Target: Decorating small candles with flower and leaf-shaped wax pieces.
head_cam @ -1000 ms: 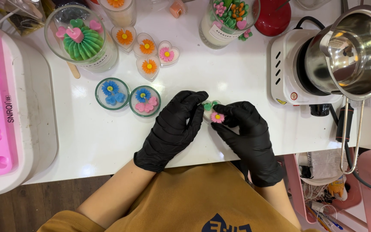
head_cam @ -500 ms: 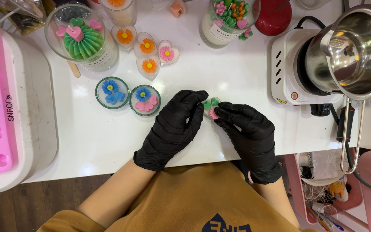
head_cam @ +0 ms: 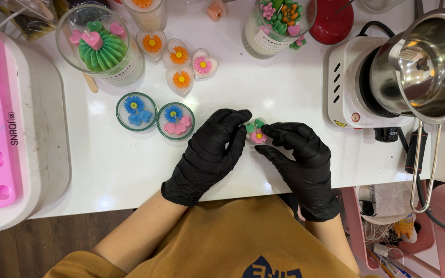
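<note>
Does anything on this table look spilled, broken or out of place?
Nothing stands out. The left hand and right hand hold a small flower candle between them, the round candles sit upright, and the white table shows no spills.

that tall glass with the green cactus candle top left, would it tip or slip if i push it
The glass with the green candle looks filled with wax, so probably heavy and steady rather than tippy. Its smooth wall on the glossy white table would likely slide. Being glass, it may crack if knocked into the heart candles.
</note>
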